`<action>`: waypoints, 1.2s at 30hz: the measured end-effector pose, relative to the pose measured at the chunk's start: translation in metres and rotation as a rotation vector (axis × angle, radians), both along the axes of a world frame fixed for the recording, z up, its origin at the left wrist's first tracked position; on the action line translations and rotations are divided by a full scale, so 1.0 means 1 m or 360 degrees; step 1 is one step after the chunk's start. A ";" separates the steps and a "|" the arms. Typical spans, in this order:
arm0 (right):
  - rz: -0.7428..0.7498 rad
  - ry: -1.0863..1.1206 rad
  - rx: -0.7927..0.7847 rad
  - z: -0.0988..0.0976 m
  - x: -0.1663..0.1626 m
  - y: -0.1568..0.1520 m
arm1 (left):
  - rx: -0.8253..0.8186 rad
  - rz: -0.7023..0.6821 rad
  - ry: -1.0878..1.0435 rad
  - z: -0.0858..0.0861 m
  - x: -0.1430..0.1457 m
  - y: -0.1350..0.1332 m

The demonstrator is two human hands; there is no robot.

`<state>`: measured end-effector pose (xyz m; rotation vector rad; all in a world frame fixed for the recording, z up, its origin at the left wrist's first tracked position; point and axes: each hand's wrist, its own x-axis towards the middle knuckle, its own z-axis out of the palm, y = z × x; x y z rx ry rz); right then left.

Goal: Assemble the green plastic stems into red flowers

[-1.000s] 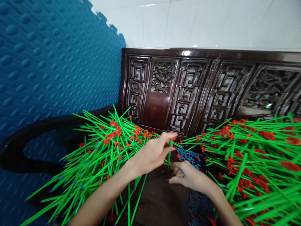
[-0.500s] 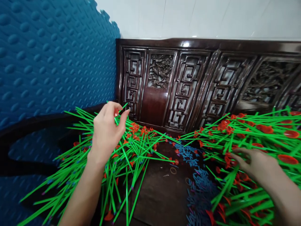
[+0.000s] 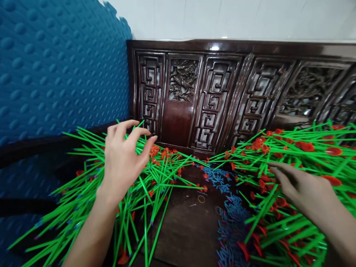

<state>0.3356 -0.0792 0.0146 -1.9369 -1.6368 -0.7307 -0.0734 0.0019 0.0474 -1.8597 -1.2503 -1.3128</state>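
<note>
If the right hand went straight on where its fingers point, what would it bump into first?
The right hand would probably meet thin green plastic sticks with red cup-shaped ends first, though how far below they lie is unclear.

Seems to be inside a home, judging by the furniture — a dark, polished wooden bench (image 3: 178, 124) with carved, openwork backrest (image 3: 194, 45) and, at the left edge of its seat (image 3: 189, 230), a curved armrest (image 3: 41, 141). Above the top edge of the backrest, a pale surface (image 3: 236, 18) with thin joints, similar to tiles. Past the left edge, a blue foam mat (image 3: 50, 74) with puzzle-cut border — of household kind. From the left corner of the seat, green sticks (image 3: 80, 207), heaped on domestic furniture.
</note>
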 end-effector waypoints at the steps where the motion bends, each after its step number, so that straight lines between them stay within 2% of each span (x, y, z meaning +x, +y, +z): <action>1: 0.0062 0.0044 0.0068 0.007 -0.008 -0.004 | 0.0011 -0.0068 0.0016 -0.001 0.003 0.000; 4: 0.0154 0.0065 0.0281 0.021 -0.033 -0.010 | -0.0011 -0.0229 0.0062 -0.003 0.011 -0.003; 8: 0.0100 0.0031 0.0616 0.024 -0.053 -0.014 | -0.0092 -0.0431 0.0111 -0.007 0.019 -0.005; 11: 0.0025 0.0315 0.0592 0.023 -0.062 -0.016 | -0.0160 -0.0595 0.0135 -0.009 0.024 -0.005; 13: 0.0074 0.0624 0.0501 0.023 -0.068 -0.017 | -0.0247 -0.0726 0.0157 -0.010 0.027 -0.007; 17: 0.0581 0.1218 0.0266 0.024 -0.078 -0.014 | -0.0510 -0.0997 0.0172 -0.012 0.034 -0.014; 20: 0.0973 0.1366 0.0126 0.022 -0.087 -0.010 | -0.0755 -0.1236 0.0178 -0.014 0.042 -0.019; 24: 0.1257 0.1473 0.0059 0.016 -0.106 -0.004 | -0.1163 -0.1639 0.0188 -0.018 0.056 -0.025; 26: 0.1361 0.1582 0.0007 0.012 -0.114 -0.002 | -0.1264 -0.1697 0.0278 -0.023 0.061 -0.026; 29: 0.1514 0.1661 -0.0212 0.007 -0.118 0.002 | -0.1267 -0.1559 0.0379 -0.030 0.061 -0.024; 32: 0.1539 0.1498 -0.0625 -0.003 -0.106 0.013 | -0.1220 -0.1468 0.0270 -0.033 0.056 -0.017; 34: 0.1306 0.1269 -0.1018 -0.017 -0.092 0.025 | -0.1124 -0.1453 0.0129 -0.032 0.052 -0.012; 35: 0.1088 0.1119 -0.1238 -0.027 -0.085 0.031 | -0.1067 -0.1438 0.0050 -0.031 0.050 -0.010; 36: 0.0766 0.0969 -0.1426 -0.038 -0.079 0.039 | -0.1014 -0.1418 -0.0021 -0.029 0.049 -0.009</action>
